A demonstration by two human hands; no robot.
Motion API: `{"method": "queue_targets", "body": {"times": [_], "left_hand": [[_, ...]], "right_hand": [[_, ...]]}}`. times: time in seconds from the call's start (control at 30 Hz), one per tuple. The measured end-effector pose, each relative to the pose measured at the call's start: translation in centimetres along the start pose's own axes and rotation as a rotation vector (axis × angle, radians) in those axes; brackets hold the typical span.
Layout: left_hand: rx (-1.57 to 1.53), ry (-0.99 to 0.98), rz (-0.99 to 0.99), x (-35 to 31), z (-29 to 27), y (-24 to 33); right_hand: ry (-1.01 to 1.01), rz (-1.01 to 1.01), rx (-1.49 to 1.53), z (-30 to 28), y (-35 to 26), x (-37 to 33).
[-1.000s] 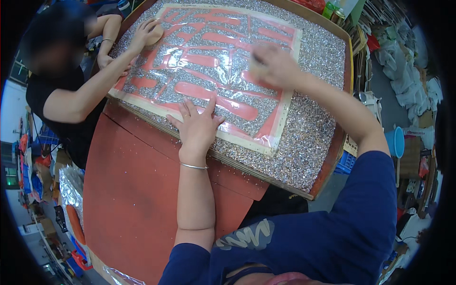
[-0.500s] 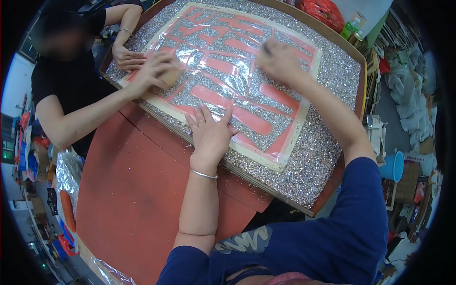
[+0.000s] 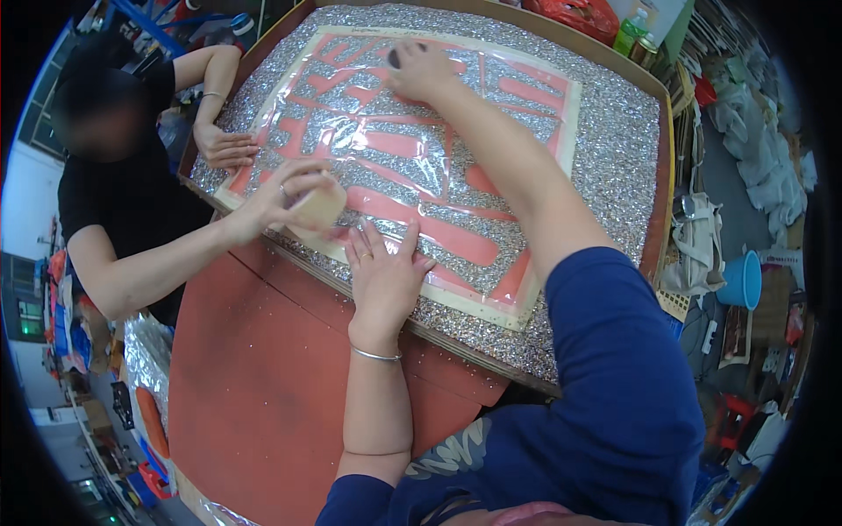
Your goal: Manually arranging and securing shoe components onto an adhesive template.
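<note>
A clear plastic sheet (image 3: 509, 313) with pale edges and pink-red cutout shapes lies over silver glitter (image 3: 614, 149) in a shallow wooden tray (image 3: 664, 167). My left hand (image 3: 386, 276) is flat on the sheet's near edge, fingers spread. Toward the far side of the sheet, my right hand (image 3: 425, 74) is closed around a small dark rounded object (image 3: 394, 58), mostly hidden by the fingers. At left, a co-worker's hand (image 3: 294, 188) holds a beige block (image 3: 321, 207), tilted, over the sheet's left part. That person's other hand (image 3: 224, 146) presses on the sheet's left edge.
A red-brown board (image 3: 289, 377) with scattered glitter specks lies in front of the tray. A red plastic bag (image 3: 574, 16) and a green bottle (image 3: 630, 31) stand beyond the far edge. On the right are a white bag (image 3: 697, 250) and a blue bucket (image 3: 741, 280).
My right hand has swept left and farther away across the sheet with the dark object. The co-worker's block now shows tilted. My left hand stays on the near edge.
</note>
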State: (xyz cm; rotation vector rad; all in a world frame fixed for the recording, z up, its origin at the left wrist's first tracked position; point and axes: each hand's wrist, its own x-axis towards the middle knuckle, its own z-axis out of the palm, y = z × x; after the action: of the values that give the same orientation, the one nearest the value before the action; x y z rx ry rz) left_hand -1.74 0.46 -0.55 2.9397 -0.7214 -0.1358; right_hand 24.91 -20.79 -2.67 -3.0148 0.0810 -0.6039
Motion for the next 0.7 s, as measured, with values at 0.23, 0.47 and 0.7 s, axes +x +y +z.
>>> {"method": "queue_targets", "body": {"times": [0.23, 0.47, 0.7], "left_hand": [[0.009, -0.041, -0.004, 1.0, -0.4, 0.4], [0.05, -0.16, -0.088, 0.7, -0.9, -0.6], [-0.006, -0.167, -0.083, 0.7, -1.3, 0.5]], "right_hand": [[-0.004, -0.072, -0.254, -7.0, 20.2, -10.6], [-0.066, -0.58, 0.468, -15.0, 1.4, -26.6], [-0.134, 0.006, 0.015, -11.9, 12.2, -15.1]]}}
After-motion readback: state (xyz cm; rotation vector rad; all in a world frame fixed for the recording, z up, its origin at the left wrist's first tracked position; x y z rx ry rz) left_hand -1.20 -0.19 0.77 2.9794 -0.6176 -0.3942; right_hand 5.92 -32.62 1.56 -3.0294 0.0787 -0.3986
